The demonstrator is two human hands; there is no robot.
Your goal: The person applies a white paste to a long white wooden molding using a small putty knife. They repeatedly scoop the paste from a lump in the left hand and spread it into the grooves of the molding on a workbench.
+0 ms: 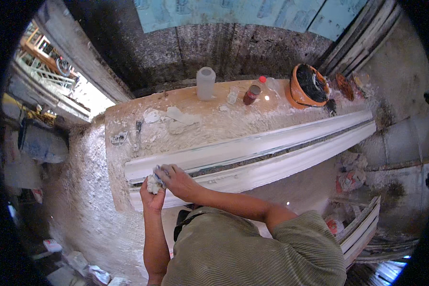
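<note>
My left hand (153,201) is wrapped from below around a white, lumpy wad (154,184); whether it is plaster or crumpled cloth I cannot tell. Bent over from the right, my right hand (180,183) has its fingers closed against the wad's upper side, where a small bluish-grey thing shows at the fingertips, too small to name. Both hands are above the left end of two long white moulding strips. The far strip (243,148) and the near strip (271,172) lie side by side along the table, with a dark gap between them.
The dusty table (120,110) bears a translucent plastic container (205,86), a small dark-red jar (251,95), a red-capped bottle (263,82) and an orange bucket (296,95) with black lining. White scraps (181,116) and a metal tool (137,135) lie at left. A wooden frame (362,229) stands at lower right.
</note>
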